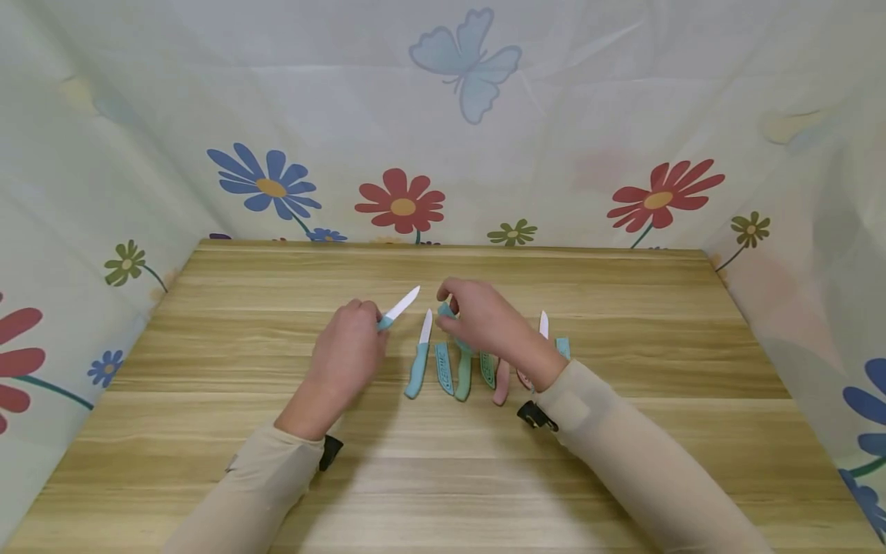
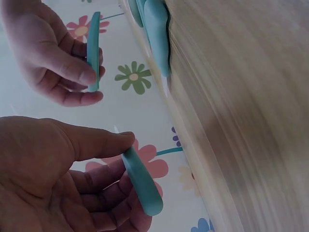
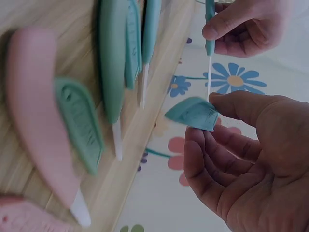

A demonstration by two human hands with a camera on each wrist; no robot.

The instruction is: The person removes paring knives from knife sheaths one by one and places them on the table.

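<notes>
My left hand (image 1: pixel 349 346) pinches the blue handle of a paring knife (image 1: pixel 403 304), its white blade angled up toward the right. In the left wrist view, thumb and fingers grip that handle (image 2: pixel 143 183). A blue knife sheath (image 3: pixel 194 113) is pinched between thumb and fingers of my right hand (image 1: pixel 487 319). Sheath and blade are held apart above the table. Lying below the hands are a second blue knife (image 1: pixel 418 371), a blue sheath (image 1: pixel 444 371), a green knife (image 1: pixel 464 378), a green sheath (image 1: pixel 487 371) and a pink knife (image 3: pixel 41 116).
Right of the pink knife, a pink sheath (image 3: pixel 29 216) lies partly hidden by the right forearm. Beyond the forearm show a white blade (image 1: pixel 544 325) and a blue piece (image 1: pixel 563 348). Flowered cloth (image 1: pixel 332 92) walls the wooden table (image 1: pixel 443 477) at the back and sides.
</notes>
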